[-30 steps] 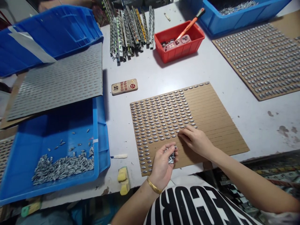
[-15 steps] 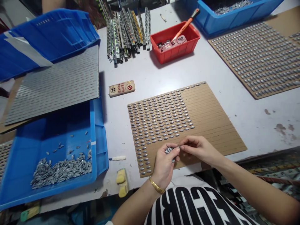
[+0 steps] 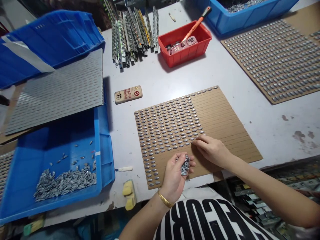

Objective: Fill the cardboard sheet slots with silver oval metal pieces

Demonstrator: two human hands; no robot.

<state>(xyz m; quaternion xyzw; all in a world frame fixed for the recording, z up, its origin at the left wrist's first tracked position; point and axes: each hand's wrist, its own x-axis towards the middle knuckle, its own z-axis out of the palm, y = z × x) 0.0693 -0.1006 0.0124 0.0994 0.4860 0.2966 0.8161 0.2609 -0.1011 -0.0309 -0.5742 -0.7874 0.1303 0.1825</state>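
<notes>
My left hand [image 3: 176,171] is cupped palm up over the near part of the cardboard sheet [image 3: 222,121], holding a heap of small grey pointed-oval metal pieces [image 3: 185,165]. Its thumb lies against the heap. To its right, my right hand [image 3: 212,150] is closed in a pinch, fingertips down on the cardboard at the end of a row. Whatever is between those fingertips is hidden. Rows of shiny oval metal pieces [image 3: 167,125] cover the sheet's left part and run along its far edge. Lined bare cardboard shows on the right.
At the left, a blue bin [image 3: 100,163] holds loose metal pieces, with a filled grey sheet [image 3: 62,86] resting across it. Beyond are a decorated phone-like slab [image 3: 128,94], a red tray [image 3: 185,55], metal strips [image 3: 135,33] and another filled sheet [image 3: 277,63]. A yellow block [image 3: 129,194] lies nearby.
My right hand has moved from my left fingertips up to the end of a row on the sheet. My left hand has opened somewhat, so more of its heap shows.
</notes>
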